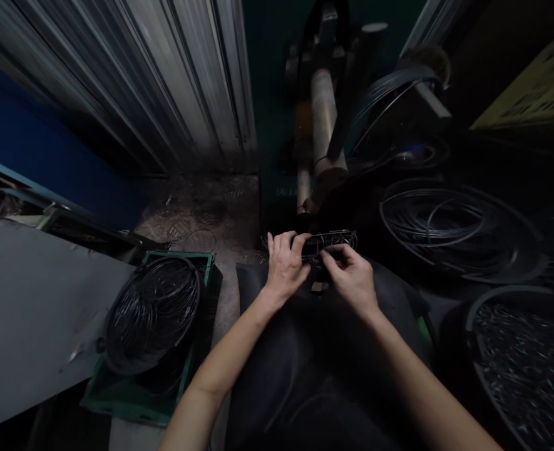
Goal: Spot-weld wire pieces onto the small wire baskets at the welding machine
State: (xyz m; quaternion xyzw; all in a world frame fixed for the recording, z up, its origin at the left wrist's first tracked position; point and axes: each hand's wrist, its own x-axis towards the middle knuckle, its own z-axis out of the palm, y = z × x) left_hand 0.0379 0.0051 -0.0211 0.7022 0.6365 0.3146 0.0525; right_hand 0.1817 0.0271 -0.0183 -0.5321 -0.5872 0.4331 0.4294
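Note:
My left hand (287,266) is closed on the left part of a dark round wire frame (342,237), with its fingers over the top. At the frame's near edge, my right hand (352,275) is pinched, thumb and forefinger together. Whether a separate small piece lies in that pinch is too dark to see. The frame is held almost edge-on below the rods of a machine (323,119). A small light-coloured block (319,287) shows just below my hands. Dark cloth or sheeting (305,376) covers my lap.
On the left, a green crate (112,401) carries a round stack of wire frames (154,313) beside a grey panel (32,326). To the right stand a basin of wire rings (436,219) and a tub of small metal pieces (525,369). Loose wires litter the floor (196,219).

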